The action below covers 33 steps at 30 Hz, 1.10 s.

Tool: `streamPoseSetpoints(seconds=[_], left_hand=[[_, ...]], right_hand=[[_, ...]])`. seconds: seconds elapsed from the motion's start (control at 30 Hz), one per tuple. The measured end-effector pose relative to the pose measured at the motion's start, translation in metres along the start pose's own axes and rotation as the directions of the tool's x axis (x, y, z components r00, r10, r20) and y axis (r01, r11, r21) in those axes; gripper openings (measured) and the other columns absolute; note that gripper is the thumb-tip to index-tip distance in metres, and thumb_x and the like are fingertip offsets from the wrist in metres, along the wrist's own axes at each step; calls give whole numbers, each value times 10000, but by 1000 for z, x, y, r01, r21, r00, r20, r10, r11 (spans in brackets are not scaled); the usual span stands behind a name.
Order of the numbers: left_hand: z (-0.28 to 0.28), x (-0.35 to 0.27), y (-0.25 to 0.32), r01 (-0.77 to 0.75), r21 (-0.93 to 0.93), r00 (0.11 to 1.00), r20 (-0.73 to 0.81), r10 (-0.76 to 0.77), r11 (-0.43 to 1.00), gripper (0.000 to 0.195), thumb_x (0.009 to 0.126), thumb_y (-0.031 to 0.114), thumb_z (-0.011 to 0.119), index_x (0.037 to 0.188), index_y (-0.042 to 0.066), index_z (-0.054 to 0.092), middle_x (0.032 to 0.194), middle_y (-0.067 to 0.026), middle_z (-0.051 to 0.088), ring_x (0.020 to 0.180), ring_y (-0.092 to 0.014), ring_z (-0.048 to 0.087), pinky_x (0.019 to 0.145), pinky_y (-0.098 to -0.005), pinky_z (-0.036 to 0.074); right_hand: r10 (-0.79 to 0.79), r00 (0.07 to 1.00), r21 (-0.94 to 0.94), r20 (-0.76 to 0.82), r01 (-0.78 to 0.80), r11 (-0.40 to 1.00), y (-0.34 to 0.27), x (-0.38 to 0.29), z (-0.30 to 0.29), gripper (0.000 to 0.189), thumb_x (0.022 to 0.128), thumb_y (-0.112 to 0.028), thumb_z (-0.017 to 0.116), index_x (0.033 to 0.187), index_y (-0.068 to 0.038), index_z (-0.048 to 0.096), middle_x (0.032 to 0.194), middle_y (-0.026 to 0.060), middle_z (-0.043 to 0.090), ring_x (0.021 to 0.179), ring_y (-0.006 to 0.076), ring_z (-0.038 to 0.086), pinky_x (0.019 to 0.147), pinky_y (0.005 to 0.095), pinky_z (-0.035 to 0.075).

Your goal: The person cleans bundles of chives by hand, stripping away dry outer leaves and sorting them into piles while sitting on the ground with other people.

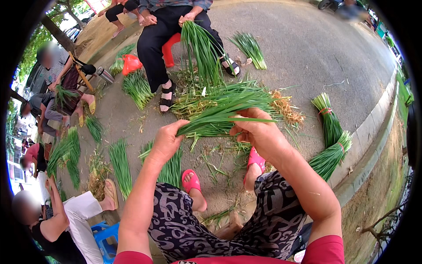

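Note:
My left hand [168,140] grips one end of a small bunch of garlic chives [207,120], raised between my arms. On the other side my right hand [255,128] has its thumb and fingers on some of the long flat leaves, palm partly turned up. Its curled fingers hide part of the bunch. Below and beyond both hands, a loose heap of garlic chives [244,92] covers the pavement. Brown withered strands [286,107] lie at the heap's right end.
Opposite me, a seated person's hand [188,18] holds a drooping bunch [201,46]. Banded bundles [324,112] lie by the right kerb [372,148]. A loose bundle [120,165] rests left of my feet. A red plastic bag [132,63] and a blue stool [107,239] are also at left.

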<state>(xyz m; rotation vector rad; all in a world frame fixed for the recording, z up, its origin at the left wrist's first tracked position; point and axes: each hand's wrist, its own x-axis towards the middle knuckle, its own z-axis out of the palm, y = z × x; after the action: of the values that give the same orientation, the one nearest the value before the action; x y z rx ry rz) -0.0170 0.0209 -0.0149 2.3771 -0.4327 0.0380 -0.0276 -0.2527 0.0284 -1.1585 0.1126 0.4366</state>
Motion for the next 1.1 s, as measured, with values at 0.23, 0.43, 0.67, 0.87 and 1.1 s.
streamPoseSetpoints(seconds=[0.23,0.43,0.67,0.87,1.1], left_hand=[[-18,2,5,-105,206,946,-282,161,973,368,730,-93,589,1046,93,622,983,-108,668,897,-315,652,745,-380,519],[-29,-4,-4,-83,221,921,-354,159,972,384,721,-117,560,1041,86,626,990,-103,669,927,-319,647,772,-380,511],[-35,-15,-14,-83,166,928,-347,137,983,393,716,-123,563,1059,61,623,997,-133,669,928,-321,653,772,-360,508],[-37,-16,-13,-67,174,942,-313,119,983,380,720,-109,581,1057,61,629,999,-132,673,939,-310,657,787,-355,509],[-36,-18,-15,-71,163,966,-234,108,984,384,724,-115,547,1065,45,626,1003,-140,676,934,-292,665,793,-334,505]], right_hand=[[-37,999,54,-29,38,998,-4,-1,-6,314,915,-94,570,1212,-22,500,1089,85,579,802,139,609,640,262,481],[-87,993,118,-83,97,988,-7,-1,-19,285,912,-106,576,1185,-40,527,1006,46,607,768,118,606,635,248,469],[-139,983,174,-120,159,972,-7,0,-31,249,923,-156,576,1148,-51,554,968,27,615,754,103,606,629,238,465],[-207,967,105,-147,223,969,-7,1,-30,215,948,-189,556,1107,-46,579,952,21,617,731,92,595,628,229,458],[-478,863,-139,-163,459,877,-16,-4,-25,190,964,-166,530,1072,-26,598,885,16,614,700,66,559,620,218,444]])
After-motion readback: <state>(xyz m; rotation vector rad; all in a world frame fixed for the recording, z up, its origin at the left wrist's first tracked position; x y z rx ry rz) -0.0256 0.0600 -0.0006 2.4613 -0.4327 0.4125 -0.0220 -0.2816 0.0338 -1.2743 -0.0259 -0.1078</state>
